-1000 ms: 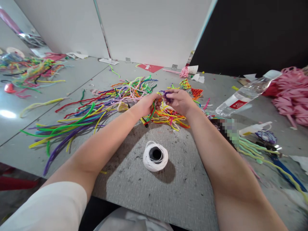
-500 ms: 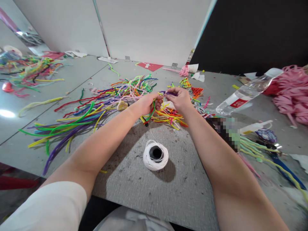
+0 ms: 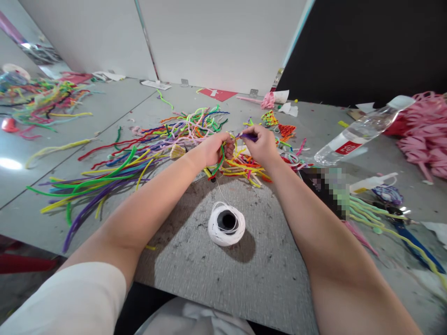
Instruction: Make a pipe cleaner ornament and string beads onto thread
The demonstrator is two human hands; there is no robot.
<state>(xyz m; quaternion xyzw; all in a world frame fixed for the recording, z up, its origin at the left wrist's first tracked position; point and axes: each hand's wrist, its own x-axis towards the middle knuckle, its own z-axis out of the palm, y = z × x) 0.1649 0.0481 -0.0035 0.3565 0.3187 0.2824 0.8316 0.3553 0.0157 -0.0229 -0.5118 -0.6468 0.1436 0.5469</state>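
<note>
My left hand is closed round a small bundle of pipe cleaners, of which green, red and yellow ends show below the fingers. Opposite it, my right hand pinches a purple pipe cleaner close to the left fingertips. Both hands are raised over loose yellow, orange and red pipe cleaners. From beneath the left hand a thin white string runs down to a spool of white string, which stands on the table between my forearms. My fingers partly hide the join between the pieces.
Many coloured pipe cleaners spread to the left. A clear plastic bottle leans at the right, near a heap of pink strips. A white glue bottle lies nearer me. White panels stand along the back.
My right hand has shifted slightly, and the purple pipe cleaner's angle between the hands differs a little. My left hand keeps its grip; the spool stays in place.
</note>
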